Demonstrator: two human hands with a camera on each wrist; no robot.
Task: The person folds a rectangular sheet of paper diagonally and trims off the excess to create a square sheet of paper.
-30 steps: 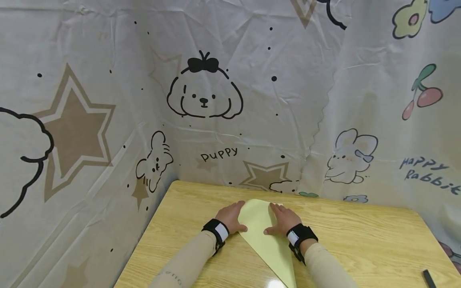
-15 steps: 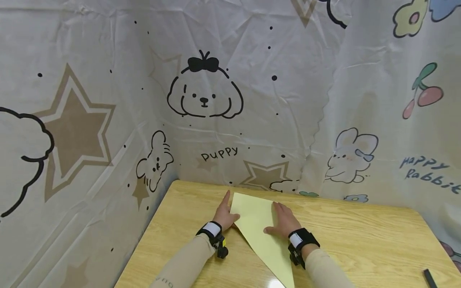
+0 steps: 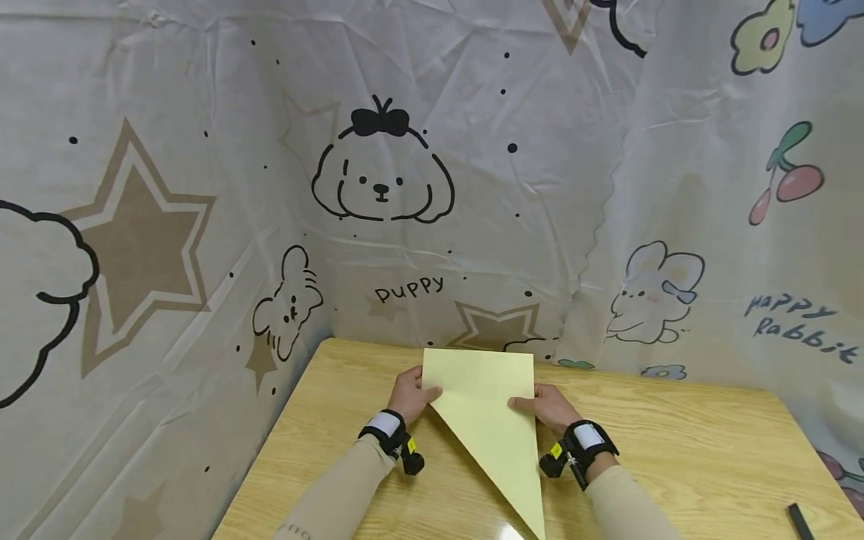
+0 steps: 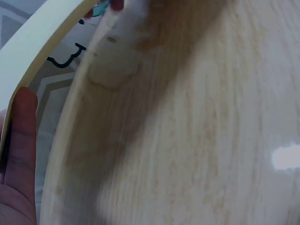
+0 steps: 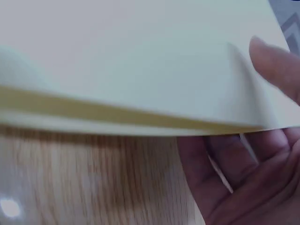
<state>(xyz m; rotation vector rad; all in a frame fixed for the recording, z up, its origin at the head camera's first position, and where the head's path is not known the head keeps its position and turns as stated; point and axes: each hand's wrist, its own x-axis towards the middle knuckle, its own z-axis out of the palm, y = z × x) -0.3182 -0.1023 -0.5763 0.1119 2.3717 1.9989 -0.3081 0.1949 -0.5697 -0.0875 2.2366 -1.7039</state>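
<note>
A pale yellow sheet of paper (image 3: 482, 405), folded, tapers to a point towards the near edge in the head view. My left hand (image 3: 409, 395) pinches its left edge, thumb on top and fingers behind. At the right edge my right hand (image 3: 555, 407) grips it the same way, its thumb lying on the paper's face. The right wrist view shows the paper (image 5: 140, 61) raised off the table, with a narrow gap between its layers and the fingers (image 5: 225, 154) underneath. In the left wrist view a finger (image 4: 23, 136) supports the paper (image 4: 33, 42) from below.
The wood-grain table (image 3: 675, 442) carries a small black bar-shaped object (image 3: 800, 521) at its near right. A white printed cloth (image 3: 472, 172) hangs along the back and left sides. Both wrists wear black straps with small cameras.
The paper has lifted and turned, so its far edge now lies straight across. My left hand has shifted left, and my right hand has moved from on top of the paper to its right edge.
</note>
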